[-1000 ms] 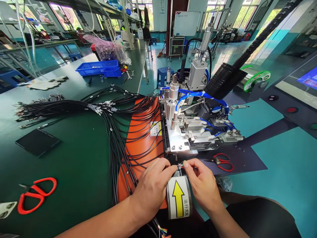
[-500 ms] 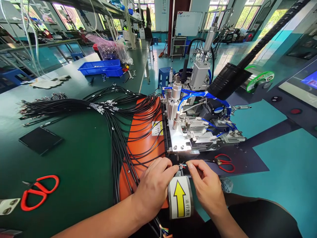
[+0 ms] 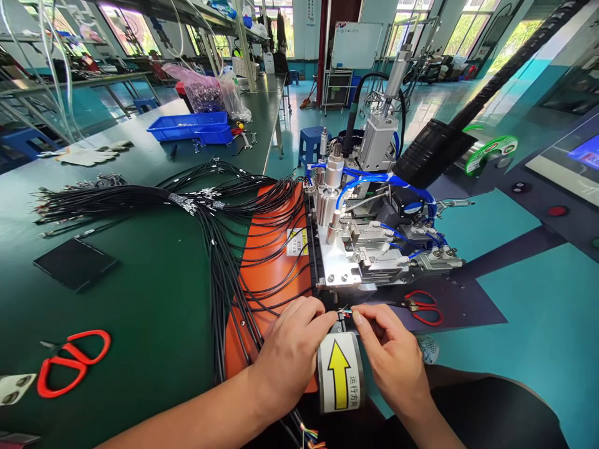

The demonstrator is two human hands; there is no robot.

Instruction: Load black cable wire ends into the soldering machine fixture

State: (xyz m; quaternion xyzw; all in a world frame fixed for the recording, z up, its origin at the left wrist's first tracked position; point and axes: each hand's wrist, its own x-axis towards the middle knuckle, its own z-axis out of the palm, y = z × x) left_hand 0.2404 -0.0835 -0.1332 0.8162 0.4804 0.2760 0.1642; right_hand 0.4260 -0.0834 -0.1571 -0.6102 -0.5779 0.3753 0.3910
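My left hand (image 3: pixel 292 349) and right hand (image 3: pixel 390 358) met at the near edge of a small pneumatic machine (image 3: pixel 365 243), one on each side of a drum labelled with a yellow arrow (image 3: pixel 340 374). Both sets of fingers were drawn together in a pinch on the stripped end of a thin cable (image 3: pixel 345 310), whose tiny coloured wires showed between my fingertips, just above the drum and right at the machine's front opening. I judged the two-handed pinch was there to keep those fine wires spread and level at the opening. The cable's black length ran back under my left palm onto an orange mat (image 3: pixel 266 274), where many more black cables (image 3: pixel 219 249) lay fanned out from a bundle across the green bench (image 3: pixel 140 312), within easy reach. Small red-handled scissors (image 3: pixel 423 305) lay on a dark mat just right of the machine. Another red pair (image 3: pixel 70 362) lay well apart, far to my left.
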